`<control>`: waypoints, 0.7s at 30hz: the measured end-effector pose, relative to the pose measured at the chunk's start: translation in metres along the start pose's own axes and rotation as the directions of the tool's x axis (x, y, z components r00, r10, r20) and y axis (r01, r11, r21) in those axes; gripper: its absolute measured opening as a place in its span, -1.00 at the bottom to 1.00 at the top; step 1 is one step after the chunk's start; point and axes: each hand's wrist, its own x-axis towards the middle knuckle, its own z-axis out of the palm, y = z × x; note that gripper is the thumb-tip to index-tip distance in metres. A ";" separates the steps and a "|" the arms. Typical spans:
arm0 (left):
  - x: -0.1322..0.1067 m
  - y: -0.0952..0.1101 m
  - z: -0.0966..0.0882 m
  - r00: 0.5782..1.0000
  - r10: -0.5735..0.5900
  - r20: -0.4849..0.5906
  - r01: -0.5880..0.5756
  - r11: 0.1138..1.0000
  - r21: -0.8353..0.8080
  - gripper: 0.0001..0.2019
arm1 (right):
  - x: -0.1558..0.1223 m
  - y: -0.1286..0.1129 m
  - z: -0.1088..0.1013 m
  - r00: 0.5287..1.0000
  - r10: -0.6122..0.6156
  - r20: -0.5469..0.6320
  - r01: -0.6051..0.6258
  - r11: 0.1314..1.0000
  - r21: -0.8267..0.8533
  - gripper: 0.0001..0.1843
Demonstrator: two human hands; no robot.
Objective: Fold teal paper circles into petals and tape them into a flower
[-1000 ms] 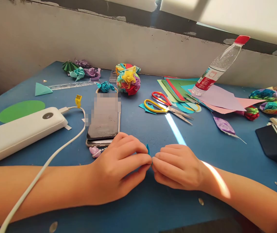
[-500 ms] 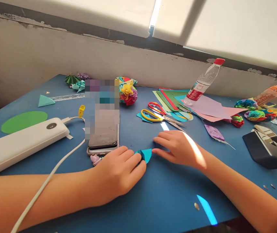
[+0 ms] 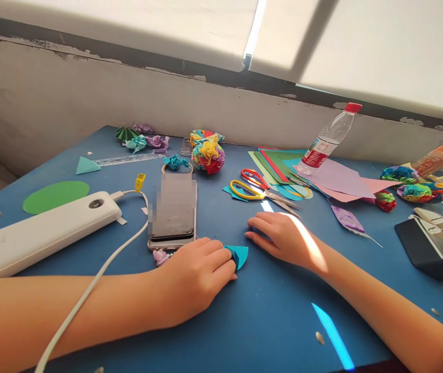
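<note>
My left hand (image 3: pixel 201 274) is closed on a folded piece of blue paper (image 3: pixel 240 255), low over the blue table (image 3: pixel 275 311). The paper's curved edge sticks out past my fingers; the rest is hidden under them. To the right, my right hand (image 3: pixel 277 233) rests on the table with its fingers apart and nothing in them, a small gap from the paper. Scissors (image 3: pixel 256 189) with yellow and red handles lie beyond my right hand. A smartphone (image 3: pixel 174 212), partly blurred, lies just behind my left hand, with a pink charm (image 3: pixel 160 257) beside it.
A white power bank (image 3: pixel 46 230) lies left, its cable (image 3: pixel 116 254) crossing my left forearm. Coloured paper sheets (image 3: pixel 338 173) lie under an upright bottle (image 3: pixel 328 140). Crumpled paper balls (image 3: pixel 208 155) sit at the back. A dark box (image 3: pixel 431 243) stands right; a green paper disc (image 3: pixel 56 197) lies left.
The view has shifted slightly. In my left hand the blue paper shows more of its curved edge. My right fingers, earlier close to the paper's edge, now stand a little apart from it.
</note>
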 end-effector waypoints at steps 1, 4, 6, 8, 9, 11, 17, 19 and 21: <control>0.000 0.000 0.000 1.000 -0.009 0.006 0.009 1.000 -0.015 -0.80 | 0.000 0.000 0.000 1.000 0.002 0.001 -0.002 1.000 -0.001 -0.71; -0.001 0.001 -0.001 1.000 -0.028 0.013 0.028 0.999 -0.033 -0.79 | 0.000 0.000 0.001 1.000 0.002 -0.003 -0.002 1.000 -0.004 -0.71; -0.001 0.001 -0.002 0.999 -0.033 0.012 0.033 0.999 -0.031 -0.79 | 0.001 -0.001 0.002 1.000 0.002 -0.011 -0.002 1.000 -0.009 -0.71; -0.001 0.001 -0.002 0.999 -0.041 0.015 0.041 0.999 -0.027 -0.79 | 0.002 -0.001 0.002 1.000 0.002 -0.025 -0.003 1.000 -0.010 -0.72; 0.000 0.001 -0.002 0.999 -0.044 0.016 0.044 0.999 -0.026 -0.78 | 0.002 -0.001 0.003 1.000 0.001 -0.031 -0.001 1.000 -0.009 -0.73; 0.000 0.001 -0.001 0.999 -0.041 0.027 0.042 0.999 -0.026 -0.78 | 0.002 -0.002 0.003 0.999 -0.001 -0.039 0.000 1.000 -0.011 -0.73; 0.000 0.001 -0.001 0.999 -0.021 0.036 0.021 1.000 -0.008 -0.77 | 0.007 0.003 0.001 0.996 -0.060 -0.071 0.054 0.995 -0.083 -0.74; 0.000 0.001 -0.001 0.998 -0.021 0.051 0.021 1.000 0.000 -0.76 | 0.022 0.007 -0.002 0.993 -0.099 -0.059 0.089 0.985 -0.150 -0.78; 0.000 0.001 -0.001 0.997 -0.025 0.067 0.025 1.000 0.005 -0.75 | 0.047 0.011 -0.004 0.991 -0.134 -0.005 0.129 0.964 -0.235 -0.77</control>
